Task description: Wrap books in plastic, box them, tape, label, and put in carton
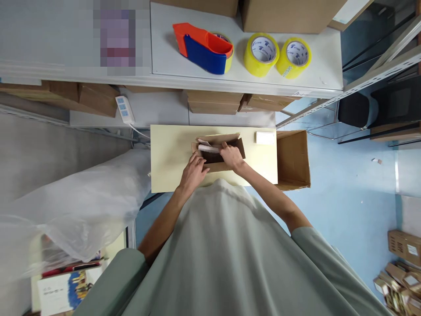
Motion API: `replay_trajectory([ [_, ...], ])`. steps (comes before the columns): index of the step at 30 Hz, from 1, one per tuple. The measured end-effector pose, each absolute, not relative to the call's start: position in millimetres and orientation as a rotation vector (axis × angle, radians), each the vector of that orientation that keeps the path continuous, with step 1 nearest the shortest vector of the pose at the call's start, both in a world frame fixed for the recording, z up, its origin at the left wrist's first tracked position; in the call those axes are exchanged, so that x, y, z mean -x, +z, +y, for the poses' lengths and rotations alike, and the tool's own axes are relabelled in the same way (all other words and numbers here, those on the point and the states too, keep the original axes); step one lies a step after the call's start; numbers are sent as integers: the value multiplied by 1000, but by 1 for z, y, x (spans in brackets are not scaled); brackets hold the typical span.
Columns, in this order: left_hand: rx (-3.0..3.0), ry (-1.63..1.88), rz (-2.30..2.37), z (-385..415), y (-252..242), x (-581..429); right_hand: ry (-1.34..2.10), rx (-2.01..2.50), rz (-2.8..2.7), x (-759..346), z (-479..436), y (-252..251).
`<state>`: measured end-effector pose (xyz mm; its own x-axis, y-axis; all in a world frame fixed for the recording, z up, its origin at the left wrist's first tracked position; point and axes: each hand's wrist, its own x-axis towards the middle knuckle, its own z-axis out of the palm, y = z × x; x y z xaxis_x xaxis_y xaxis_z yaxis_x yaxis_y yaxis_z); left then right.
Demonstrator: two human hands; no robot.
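A small open cardboard box stands on a cream-coloured tabletop in front of me, its flaps raised. My left hand grips the box at its near left corner, fingers over the edge and thumb along the near side. With its fingers closed, my right hand reaches into the box from the right. It holds the end of a long white item lying inside; its exact kind is unclear. Another pale, thin piece shows behind it at the far left of the box. The box's bottom is dark and partly hidden by my right hand.
A small white box lies at the table's right. An open carton stands beyond that edge. On the shelf sit a tape dispenser and two yellow tape rolls. A power strip and plastic sheeting are leftward.
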<state>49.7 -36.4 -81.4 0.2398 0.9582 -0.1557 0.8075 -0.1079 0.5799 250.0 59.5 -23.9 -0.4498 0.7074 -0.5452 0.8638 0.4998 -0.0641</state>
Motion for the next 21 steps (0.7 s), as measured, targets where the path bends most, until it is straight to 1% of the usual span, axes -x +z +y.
replay_trajectory([
  [5, -1976, 338, 1613, -37, -82, -50, -458, -1292, 2301, -247, 58, -30],
  [14, -1954, 348, 1624, -39, -81, -51, -574, -1376, 2233, -262, 77, -25],
  [21, -1938, 316, 1637, -41, -80, -55, -494, -1349, 2238, -253, 72, -48],
])
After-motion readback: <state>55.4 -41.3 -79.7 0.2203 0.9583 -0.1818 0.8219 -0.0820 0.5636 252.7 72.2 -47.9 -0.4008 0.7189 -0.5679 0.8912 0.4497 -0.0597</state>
